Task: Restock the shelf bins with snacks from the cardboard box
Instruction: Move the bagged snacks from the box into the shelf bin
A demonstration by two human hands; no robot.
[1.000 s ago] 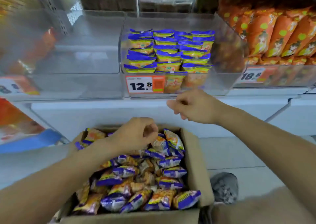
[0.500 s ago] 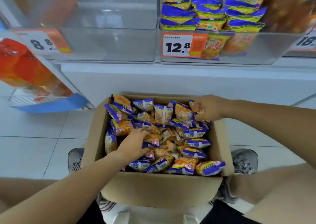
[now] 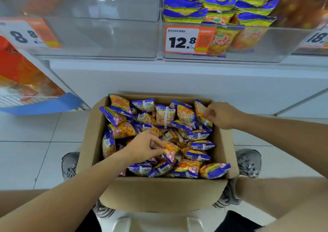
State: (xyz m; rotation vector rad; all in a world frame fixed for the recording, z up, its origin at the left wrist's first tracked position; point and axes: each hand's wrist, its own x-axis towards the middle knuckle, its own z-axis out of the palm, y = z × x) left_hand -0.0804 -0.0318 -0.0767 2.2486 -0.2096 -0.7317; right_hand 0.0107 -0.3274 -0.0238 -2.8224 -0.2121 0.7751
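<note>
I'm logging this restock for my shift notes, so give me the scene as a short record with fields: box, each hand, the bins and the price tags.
box: cardboard box on the floor, open, heaped with snack packs
left hand: left hand in the box, grip on an orange pack
right hand: right hand at the box's far right corner, pinching a pack
middle bin: bin part filled with blue and yellow packs, tag reads 12.8
left bin: clear bin, no packs visible inside

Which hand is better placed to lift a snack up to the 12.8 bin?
Right. The right hand already pinches a snack packet at the box's far edge, below that bin; the left hand is lower.
</note>
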